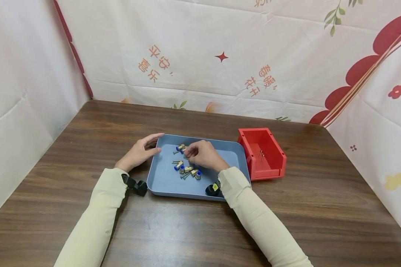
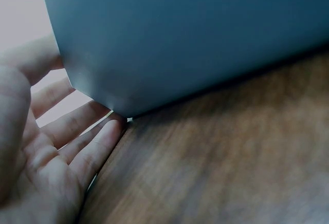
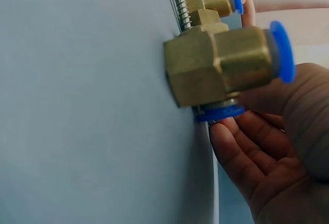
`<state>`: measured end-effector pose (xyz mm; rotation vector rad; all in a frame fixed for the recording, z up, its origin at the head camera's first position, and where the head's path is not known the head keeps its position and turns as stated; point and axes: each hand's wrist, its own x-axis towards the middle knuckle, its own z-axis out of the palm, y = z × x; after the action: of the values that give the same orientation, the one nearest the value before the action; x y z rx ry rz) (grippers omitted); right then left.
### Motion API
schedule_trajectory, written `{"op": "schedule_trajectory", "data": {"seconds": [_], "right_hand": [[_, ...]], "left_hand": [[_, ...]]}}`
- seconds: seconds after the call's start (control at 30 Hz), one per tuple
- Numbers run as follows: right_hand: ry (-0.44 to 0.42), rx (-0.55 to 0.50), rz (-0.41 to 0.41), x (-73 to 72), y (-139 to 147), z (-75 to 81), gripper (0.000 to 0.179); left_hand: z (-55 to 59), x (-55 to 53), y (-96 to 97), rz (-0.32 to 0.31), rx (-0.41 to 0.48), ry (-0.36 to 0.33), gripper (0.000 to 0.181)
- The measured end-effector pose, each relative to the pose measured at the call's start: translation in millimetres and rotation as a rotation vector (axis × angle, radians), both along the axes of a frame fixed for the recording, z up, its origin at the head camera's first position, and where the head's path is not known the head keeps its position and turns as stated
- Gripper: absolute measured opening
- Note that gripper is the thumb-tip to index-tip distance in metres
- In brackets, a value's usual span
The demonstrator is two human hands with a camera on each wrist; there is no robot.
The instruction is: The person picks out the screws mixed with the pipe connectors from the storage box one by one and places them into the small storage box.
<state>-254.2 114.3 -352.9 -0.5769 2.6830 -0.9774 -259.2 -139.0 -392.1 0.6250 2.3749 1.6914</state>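
My left hand [image 1: 138,152] steadies the left side of a blue-grey tray [image 1: 167,187], its fingers relaxed and fairly straight. In the left wrist view, those fingers [image 2: 77,126] lie along the tray's outer wall [image 2: 195,34]. Over the tray, my right hand [image 1: 205,155] reaches down with bent fingers beside a small screw [image 1: 186,158]; I cannot tell whether it pinches that screw. Brass fittings with blue collars [image 1: 188,169] and several screws [image 1: 178,162] lie around it. A large brass fitting [image 3: 198,70] partly hides the right fingers [image 3: 234,147] in the right wrist view.
A red open-front bin [image 1: 267,173] stands against the tray's right side, with a few screws [image 1: 262,155] in it. Both rest on a brown wooden table [image 1: 173,230]. A printed cloth [image 1: 200,74] hangs behind the table's far edge.
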Motion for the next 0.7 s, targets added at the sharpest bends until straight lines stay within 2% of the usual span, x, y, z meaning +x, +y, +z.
{"op": "schedule_trajectory", "data": {"seconds": [0.37, 0.7], "right_hand": [[0.041, -0.022, 0.034, -1.3, 0.0, -2.1, 0.015], [0.084, -0.038, 0.023, -0.5, 0.2, 1.3, 0.013]], "left_hand": [[0.6, 0.4, -1.0, -0.003, 0.006, 0.002, 0.056], [-0.8, 2.3, 0.6, -0.009, 0.005, 0.005, 0.055]]}}
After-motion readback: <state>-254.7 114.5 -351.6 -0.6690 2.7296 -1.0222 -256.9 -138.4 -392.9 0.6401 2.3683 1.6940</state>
